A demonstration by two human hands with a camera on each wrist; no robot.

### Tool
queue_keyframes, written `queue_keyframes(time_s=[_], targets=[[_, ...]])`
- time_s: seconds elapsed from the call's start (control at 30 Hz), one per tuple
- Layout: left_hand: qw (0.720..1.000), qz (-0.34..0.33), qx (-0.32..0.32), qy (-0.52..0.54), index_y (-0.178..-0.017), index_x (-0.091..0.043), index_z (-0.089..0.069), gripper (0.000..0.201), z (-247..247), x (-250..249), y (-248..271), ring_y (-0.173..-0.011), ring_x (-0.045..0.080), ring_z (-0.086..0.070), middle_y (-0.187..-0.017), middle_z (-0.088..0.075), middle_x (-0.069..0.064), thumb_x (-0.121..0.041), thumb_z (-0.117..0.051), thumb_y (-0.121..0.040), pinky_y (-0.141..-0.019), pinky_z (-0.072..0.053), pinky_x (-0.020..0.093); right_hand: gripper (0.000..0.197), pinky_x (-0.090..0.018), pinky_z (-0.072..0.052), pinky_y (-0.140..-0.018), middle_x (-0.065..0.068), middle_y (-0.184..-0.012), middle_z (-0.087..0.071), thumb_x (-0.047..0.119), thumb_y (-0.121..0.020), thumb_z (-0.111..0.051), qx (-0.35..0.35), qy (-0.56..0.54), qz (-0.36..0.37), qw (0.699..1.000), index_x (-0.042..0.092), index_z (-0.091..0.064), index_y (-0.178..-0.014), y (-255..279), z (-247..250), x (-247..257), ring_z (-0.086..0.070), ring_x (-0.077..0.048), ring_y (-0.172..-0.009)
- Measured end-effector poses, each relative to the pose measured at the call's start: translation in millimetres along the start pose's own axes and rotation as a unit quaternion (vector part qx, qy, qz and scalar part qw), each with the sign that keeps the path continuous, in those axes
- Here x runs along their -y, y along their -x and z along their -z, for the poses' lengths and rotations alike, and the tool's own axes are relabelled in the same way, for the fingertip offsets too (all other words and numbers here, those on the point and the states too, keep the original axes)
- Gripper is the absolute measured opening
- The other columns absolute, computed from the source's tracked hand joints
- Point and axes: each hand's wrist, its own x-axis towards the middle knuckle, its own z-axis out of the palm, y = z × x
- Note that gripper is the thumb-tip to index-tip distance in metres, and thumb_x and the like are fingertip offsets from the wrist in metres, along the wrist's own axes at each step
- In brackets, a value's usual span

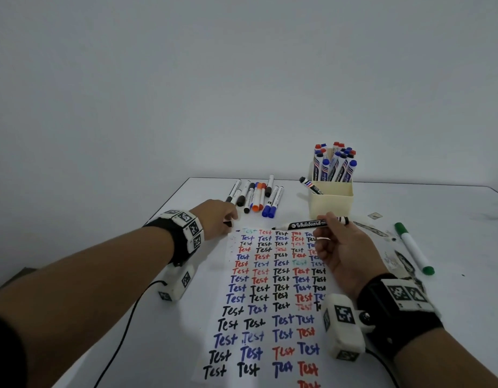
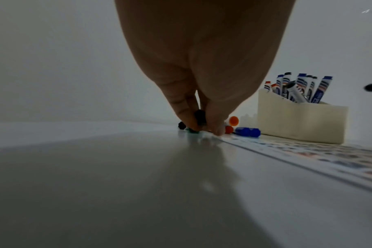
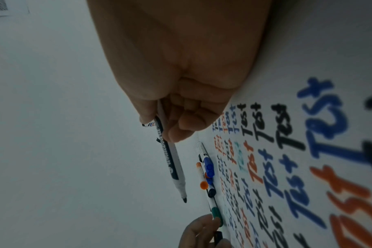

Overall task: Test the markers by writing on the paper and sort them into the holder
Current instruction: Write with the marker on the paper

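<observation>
right hand: raised, grips uncapped black marker level | left hand: low, pinches black cap

Background stuff: it's all on a white table pushed up against a plain pale wall. There's a black cable snaking across the near-left part of the tabletop. Over on the right side you've got some dark ink smudges on the surface, plus a small square scrap lying flat further back.
</observation>
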Motion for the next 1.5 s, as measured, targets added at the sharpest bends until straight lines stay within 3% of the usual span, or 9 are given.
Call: queue_keyframes(time_s=[0.27, 0.37, 0.5, 0.67, 0.87, 1.0, 1.2, 1.37, 1.5], targets=[[1.0, 0.001, -0.01, -0.021, -0.121, -0.019, -0.062, 0.026, 3.2, -3.6, -5.4, -0.101, 0.014, -0.054, -0.116, -0.06, -0.001, -0.028, -0.062, -0.097, -0.084, -0.037, 0.023, 0.025, -0.023, -0.048, -0.05, -0.006, -0.072, -0.065, 0.031, -0.105, -0.056, -0.001, -0.002, -0.001, 1.0, 0.009, -0.065, -0.109, 0.1, -0.4, 0.5, -0.055, -0.014, -0.056], [0.999, -0.028, -0.022, -0.01, -0.122, -0.024, -0.061, 0.029, 6.9, -5.7, 5.3, -0.112, 0.015, -0.052, -0.12, -0.058, -0.003, -0.04, -0.059, -0.097, -0.095, -0.041, 0.029, 0.027, -0.023, -0.048, -0.051, -0.006, -0.072, -0.065, 0.033, -0.105, -0.056, -0.003, -0.003, 0.001, 1.0, 0.009, -0.064, -0.114, 0.2, -1.0, 0.6, -0.055, -0.014, -0.057], [0.997, -0.067, 0.038, 0.004, -0.136, -0.031, -0.054, 0.056, 7.1, -12.7, 27.6, -0.13, 0.011, -0.041, -0.139, -0.049, -0.009, -0.061, -0.062, -0.089, -0.109, -0.035, 0.031, 0.032, -0.024, -0.05, -0.051, -0.006, -0.075, -0.065, 0.036, -0.104, -0.058, -0.01, -0.013, -0.001, 1.0, 0.009, -0.062, -0.121, -0.7, 0.0, 0.2, -0.057, -0.014, -0.06], [0.98, -0.075, 0.173, -0.061, -0.159, -0.037, -0.012, 0.099, 2.6, -23.9, 44.5, -0.153, 0.022, -0.003, -0.167, -0.004, -0.004, -0.078, -0.054, -0.08, -0.123, -0.011, 0.048, 0.031, -0.025, -0.055, -0.056, -0.007, -0.081, -0.067, 0.037, -0.103, -0.059, -0.017, -0.038, -0.006, 0.999, 0.01, -0.063, -0.118, 0.0, 1.4, 0.9, -0.063, -0.016, -0.064], [0.953, -0.067, 0.265, -0.128, -0.153, -0.038, 0.021, 0.132, -24.6, -21.9, 48.1, -0.151, 0.03, 0.018, -0.163, 0.027, 0.001, -0.103, -0.034, -0.052, -0.121, 0.003, 0.054, 0.027, -0.032, -0.063, -0.064, -0.018, -0.092, -0.075, 0.027, -0.107, -0.052, -0.049, -0.117, -0.035, 0.991, 0.004, -0.062, -0.099, 7.4, -4.8, 4.8, -0.073, -0.03, -0.082], [0.947, -0.048, 0.286, -0.138, -0.151, -0.04, 0.024, 0.128, -20.1, -23.7, 45.7, -0.151, 0.026, 0.02, -0.162, 0.031, -0.002, -0.099, -0.041, -0.058, -0.122, 0.002, 0.055, 0.026, -0.031, -0.063, -0.061, -0.028, -0.106, -0.074, 0.029, -0.108, -0.05, -0.039, -0.122, -0.058, 0.99, 0.005, -0.059, -0.102, 13.3, -8.8, 7.5, -0.075, -0.029, -0.079], [0.943, -0.029, 0.292, -0.155, -0.152, -0.039, 0.026, 0.117, -13.2, -35.8, 50.6, -0.152, 0.026, 0.018, -0.161, 0.032, 0.002, -0.089, -0.045, -0.074, -0.122, 0.002, 0.051, 0.01, -0.023, -0.06, -0.062, -0.015, -0.089, -0.068, 0.0, -0.095, -0.066, -0.011, -0.031, -0.021, 0.999, 0.003, -0.061, -0.103, 27.1, -8.3, 22.7, -0.069, -0.019, -0.07], [0.941, -0.025, 0.296, -0.163, -0.152, -0.037, 0.027, 0.118, -13.4, -37.6, 52.9, -0.151, 0.029, 0.019, -0.16, 0.033, 0.008, -0.092, -0.039, -0.071, -0.123, 0.002, 0.053, 0.005, -0.024, -0.058, -0.06, -0.015, -0.083, -0.068, 0.007, -0.099, -0.063, -0.006, 0.042, -0.025, 0.999, 0.002, -0.062, -0.099, 63.8, 9.1, 25.2, -0.065, -0.018, -0.064], [0.944, -0.023, 0.287, -0.162, -0.152, -0.037, 0.026, 0.119, -14.5, -36.3, 53.8, -0.151, 0.03, 0.019, -0.161, 0.031, 0.008, -0.094, -0.038, -0.068, -0.123, 0.003, 0.054, 0.002, -0.023, -0.06, -0.066, -0.021, -0.094, -0.073, -0.001, -0.092, -0.068, 0.016, 0.086, -0.021, 0.996, -0.001, -0.069, -0.094, 93.1, 20.0, 25.0, -0.07, -0.021, -0.073]])
